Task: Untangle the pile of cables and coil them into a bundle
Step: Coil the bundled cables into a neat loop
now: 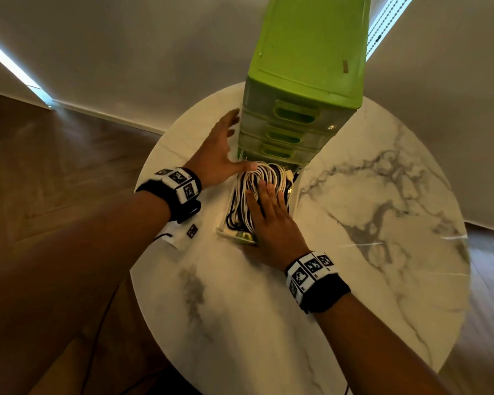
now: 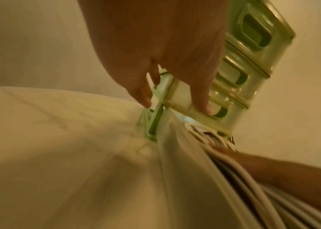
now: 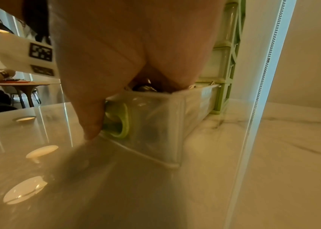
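Two hands work at one pulled-out drawer (image 1: pixel 222 231): the right hand's (image 1: pixel 271 223) straight fingers (image 1: pixel 264 192) press flat on a coiled bundle of white and black cables (image 1: pixel 251 181) lying inside it. Spread open, the left hand (image 1: pixel 216 151) braces against the green drawer unit (image 1: pixel 303 81), thumb touching the coil. Four stacked drawers stand on one round marble table (image 1: pixel 368 223).

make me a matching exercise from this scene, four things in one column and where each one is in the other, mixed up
Things:
1. cables
2. right hand
3. left hand
4. drawer unit

Places:
a. standing at the far side of the marble table
b. lying flat on the cables
c. against the unit's left side
d. in the pulled-out bottom drawer

Pairs: 1-d, 2-b, 3-c, 4-a
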Tool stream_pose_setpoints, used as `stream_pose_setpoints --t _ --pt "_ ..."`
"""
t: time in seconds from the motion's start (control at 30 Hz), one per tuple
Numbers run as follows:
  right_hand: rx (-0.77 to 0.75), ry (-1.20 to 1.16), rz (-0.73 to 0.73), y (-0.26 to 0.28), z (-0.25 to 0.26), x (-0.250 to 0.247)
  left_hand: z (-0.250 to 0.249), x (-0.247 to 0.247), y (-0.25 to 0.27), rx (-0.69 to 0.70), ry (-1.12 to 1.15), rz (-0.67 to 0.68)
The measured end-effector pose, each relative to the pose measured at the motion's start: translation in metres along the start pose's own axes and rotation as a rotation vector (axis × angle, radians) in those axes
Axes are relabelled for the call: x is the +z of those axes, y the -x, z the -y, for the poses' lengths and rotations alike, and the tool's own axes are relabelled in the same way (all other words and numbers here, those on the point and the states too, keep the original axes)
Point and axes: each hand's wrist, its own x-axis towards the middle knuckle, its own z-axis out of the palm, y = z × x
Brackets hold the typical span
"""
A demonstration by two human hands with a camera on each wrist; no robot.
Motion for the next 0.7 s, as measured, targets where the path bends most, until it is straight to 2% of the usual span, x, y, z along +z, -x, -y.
stream_pose_setpoints --t 0.03,0.1,0.2,0.33,0.43,0.57,0.7 --pt "-0.004 -0.009 0.012 0.000 0.001 -0.001 -0.005 -0.001 -0.006 0.016 0.092 0.024" --pt "-0.002 -0.019 0.047 -0.002 0.000 -0.003 -0.009 -0.001 -0.013 0.008 0.185 -0.011" --pt "0.005 -0.017 0.089 -0.010 -0.007 -0.011 -0.002 0.000 -0.019 0.018 0.120 -0.112" --pt "0.006 -0.061 0.097 -0.028 -0.025 -0.021 0.006 -0.007 -0.025 0.018 0.110 -0.087" --pt "-0.005 -0.050 0.023 -0.040 -0.039 -0.023 0.004 -0.012 -0.025 0.016 0.115 -0.055" --pt "0.001 0.056 0.008 -0.058 -0.046 -0.026 0.003 -0.012 -0.027 0.030 0.018 -0.041" --pt "-0.035 0.028 -0.136 -0.045 -0.044 -0.019 0.004 -0.012 -0.027 0.046 0.006 -0.065"
